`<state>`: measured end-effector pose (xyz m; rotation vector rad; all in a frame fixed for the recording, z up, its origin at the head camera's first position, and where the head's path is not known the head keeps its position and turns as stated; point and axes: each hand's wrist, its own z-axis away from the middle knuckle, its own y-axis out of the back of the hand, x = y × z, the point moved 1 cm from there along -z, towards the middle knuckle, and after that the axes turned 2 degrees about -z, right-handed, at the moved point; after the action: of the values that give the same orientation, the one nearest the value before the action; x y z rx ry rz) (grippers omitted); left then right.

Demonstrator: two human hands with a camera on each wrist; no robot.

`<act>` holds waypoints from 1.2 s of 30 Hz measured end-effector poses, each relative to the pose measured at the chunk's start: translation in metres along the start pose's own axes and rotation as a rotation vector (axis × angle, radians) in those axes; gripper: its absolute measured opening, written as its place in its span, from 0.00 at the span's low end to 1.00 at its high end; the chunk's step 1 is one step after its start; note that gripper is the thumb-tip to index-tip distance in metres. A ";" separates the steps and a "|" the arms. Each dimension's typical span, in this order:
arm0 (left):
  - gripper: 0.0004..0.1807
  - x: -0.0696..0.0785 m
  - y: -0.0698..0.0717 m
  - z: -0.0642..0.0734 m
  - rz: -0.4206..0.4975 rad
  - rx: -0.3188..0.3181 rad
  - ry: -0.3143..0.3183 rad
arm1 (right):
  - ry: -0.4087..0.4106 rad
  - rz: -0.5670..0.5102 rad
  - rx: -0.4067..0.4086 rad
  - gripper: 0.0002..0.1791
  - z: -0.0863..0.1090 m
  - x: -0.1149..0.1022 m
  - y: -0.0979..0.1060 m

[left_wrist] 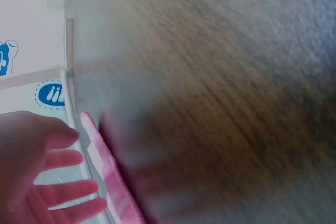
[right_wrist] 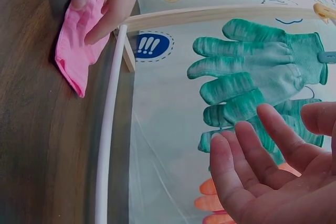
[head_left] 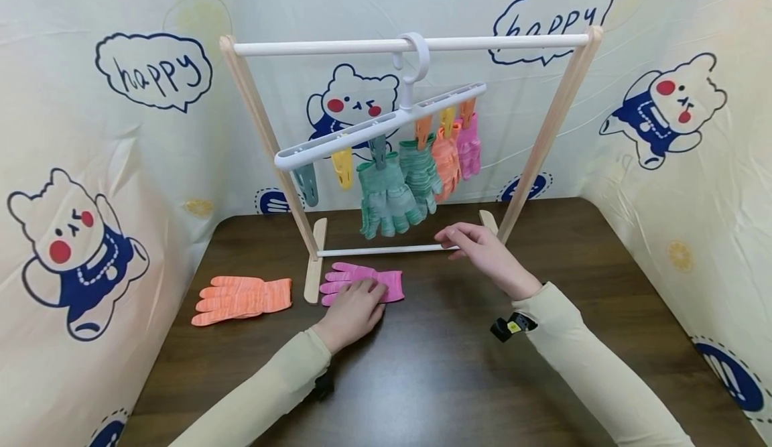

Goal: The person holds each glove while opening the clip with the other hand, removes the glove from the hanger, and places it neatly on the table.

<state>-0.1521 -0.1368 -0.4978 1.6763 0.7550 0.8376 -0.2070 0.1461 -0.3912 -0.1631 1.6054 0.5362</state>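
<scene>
A pink glove [head_left: 393, 285] lies on the table with its fingers to the left. Over its near side is my left hand [head_left: 354, 307], fingers loosely spread; in the left wrist view the fingertips sit close to the pink fabric, and contact is hard to tell. My right hand [head_left: 482, 249] hovers by the rack's lower white bar [head_left: 386, 250], fingers relaxed and holding nothing. Two green gloves [head_left: 386, 199] hang from clips above and left of it. Beyond them hang an orange glove [head_left: 446, 164] and another pink glove [head_left: 468, 145].
A white clip hanger [head_left: 350, 140] slants from the top bar [head_left: 326, 47] of a wooden rack. A yellow clip [head_left: 342, 169] and a teal clip [head_left: 306, 184] on its left end hold nothing. An orange glove [head_left: 241, 297] lies left of the rack's foot [head_left: 313, 279].
</scene>
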 end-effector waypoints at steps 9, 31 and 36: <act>0.13 0.003 0.020 -0.004 0.079 0.083 0.029 | 0.038 0.013 -0.010 0.22 0.000 -0.007 -0.001; 0.08 -0.013 0.080 -0.016 0.317 0.368 0.159 | 0.166 0.287 0.042 0.17 -0.008 -0.049 0.006; 0.09 -0.014 0.092 -0.020 0.328 0.431 0.168 | 0.223 0.350 0.071 0.16 -0.012 -0.061 0.005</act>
<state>-0.1696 -0.1594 -0.4074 2.1732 0.8293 1.1113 -0.2126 0.1321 -0.3302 0.1187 1.8821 0.7481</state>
